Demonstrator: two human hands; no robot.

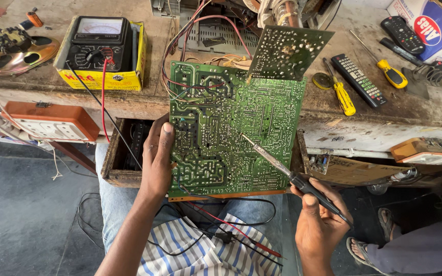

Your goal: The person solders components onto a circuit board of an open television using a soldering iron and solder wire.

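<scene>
Head view, near to far. Right hand (319,225), at lower right, has its grip closed around the black handle of a soldering iron (287,174); the shaft runs up and to the left from the grip, and its tip meets the solder side of the large green circuit board (236,130) near the board's centre. Left hand (157,156) has its grip closed on the board's left edge, thumb lying on the green face, so the board stands tilted between the two hands, its lower edge over the lap and its upper edge against the surface (384,115). Red and black probe leads (231,230) lie across the striped cloth below the board. A smaller circuit board (287,51) rises behind the upper right corner of the large one. On the surface to the left stands an analogue meter (98,43) in a yellow box; to the right lie two yellow-handled screwdrivers (344,97) and remote controls (359,79). Another person's sandalled foot (359,248) shows at lower right.
</scene>
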